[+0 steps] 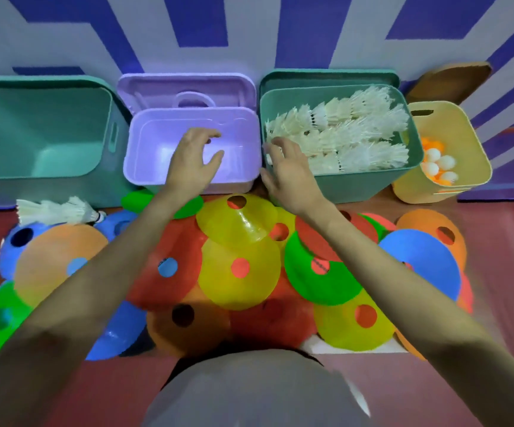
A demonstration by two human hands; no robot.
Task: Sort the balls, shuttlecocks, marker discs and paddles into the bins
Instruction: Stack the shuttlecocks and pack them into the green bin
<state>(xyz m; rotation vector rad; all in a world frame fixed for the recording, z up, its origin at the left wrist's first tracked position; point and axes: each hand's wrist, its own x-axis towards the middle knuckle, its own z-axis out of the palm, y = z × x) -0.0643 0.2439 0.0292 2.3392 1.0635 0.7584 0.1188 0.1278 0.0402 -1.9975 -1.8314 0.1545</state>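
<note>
We are partway through. The green plastic bin at right [338,180] is packed with white feather shuttlecocks [342,134], and the small yellow bin [471,149] holds white and orange balls [439,163]. The lilac plastic bin [144,149] and the large teal bin [33,134] look empty. Left to sort: the heap of coloured plastic marker discs [240,272] on the red floor [502,272] and a few stray shuttlecocks [58,211] at left. Our left hand [192,163] hovers over the lilac bin, our right hand [289,177] at the green bin's rim, fingers [275,149] spread, holding nothing.
</note>
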